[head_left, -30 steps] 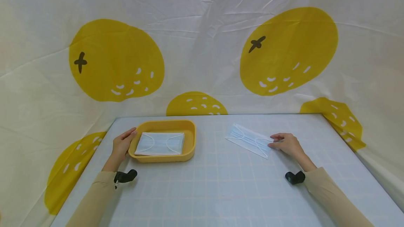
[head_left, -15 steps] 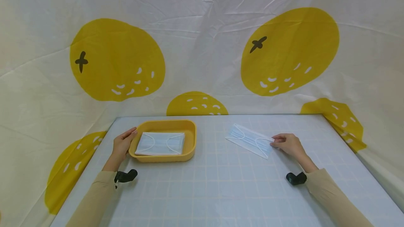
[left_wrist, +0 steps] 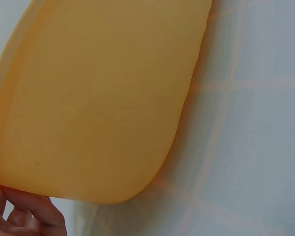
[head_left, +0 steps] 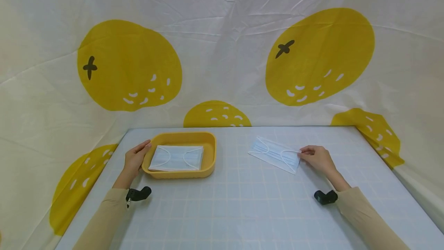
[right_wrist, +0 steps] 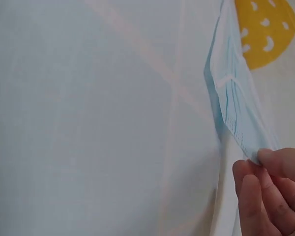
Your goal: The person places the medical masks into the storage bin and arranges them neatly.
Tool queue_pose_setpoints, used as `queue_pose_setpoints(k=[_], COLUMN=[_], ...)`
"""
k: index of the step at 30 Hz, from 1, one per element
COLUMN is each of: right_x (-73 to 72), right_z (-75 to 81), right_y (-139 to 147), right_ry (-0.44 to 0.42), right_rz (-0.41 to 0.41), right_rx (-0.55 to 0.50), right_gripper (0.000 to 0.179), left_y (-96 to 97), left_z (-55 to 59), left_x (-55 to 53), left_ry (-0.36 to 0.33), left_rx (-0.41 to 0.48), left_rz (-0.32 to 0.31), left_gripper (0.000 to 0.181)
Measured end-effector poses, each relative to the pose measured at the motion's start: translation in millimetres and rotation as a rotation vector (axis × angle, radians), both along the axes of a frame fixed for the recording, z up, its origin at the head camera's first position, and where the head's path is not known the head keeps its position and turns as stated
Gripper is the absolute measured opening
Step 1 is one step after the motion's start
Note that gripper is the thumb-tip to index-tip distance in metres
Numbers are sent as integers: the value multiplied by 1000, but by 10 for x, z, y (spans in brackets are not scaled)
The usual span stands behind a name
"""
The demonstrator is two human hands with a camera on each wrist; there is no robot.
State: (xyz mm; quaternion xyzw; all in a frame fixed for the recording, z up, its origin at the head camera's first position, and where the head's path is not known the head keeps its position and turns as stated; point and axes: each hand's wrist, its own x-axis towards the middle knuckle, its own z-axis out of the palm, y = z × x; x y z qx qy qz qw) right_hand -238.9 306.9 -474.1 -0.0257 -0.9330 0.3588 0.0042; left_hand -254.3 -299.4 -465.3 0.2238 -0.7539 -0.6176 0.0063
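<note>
A yellow tray (head_left: 210, 153) stands at the left of the table, holding a stack of pale blue face masks (head_left: 177, 158) with white ear loops. My left hand (head_left: 134, 160) grips the tray's left end, its fingers along the rim; the left wrist view shows curled fingers (left_wrist: 39, 209) at the tray's outer wall (left_wrist: 103, 108). Right of the tray, a single face mask (head_left: 274, 155) lies slanted on the table. Between thumb and fingertips, my right hand (head_left: 317, 160) pinches its right end, which is raised in the right wrist view, where the mask (right_wrist: 236, 103) tilts up.
A pale table covering (head_left: 222, 211) with a faint grid lies under everything. Behind the table's far edge hangs a white curtain (head_left: 222, 57) with large yellow fruit prints. Black wrist cameras (head_left: 326, 197) sit on both wrists.
My right thumb and fingers have closed together on the mask's right end, and that end has risen slightly. My left hand and the tray have stayed put.
</note>
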Motion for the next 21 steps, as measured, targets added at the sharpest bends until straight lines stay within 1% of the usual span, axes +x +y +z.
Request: queue_pose_setpoints(k=[5,15,19,21], right_x=[-4,44,68,74], right_z=[15,168,221,244], right_y=[-20,-80,-97,-116], right_ry=[25,-52,-57,-64], right_rz=[-7,-45,-50,-75], right_rx=[-9,-126,-163,-198], right_gripper=[34,40,43,42], left_y=[6,11,6,6], left_z=[-1,10,14,17], left_x=[9,13,15,17], left_ry=[0,2,3,2], left_rx=[-2,9,3,-4], left_rz=[-1,-3,-6,-6], left_gripper=[56,56,56,56])
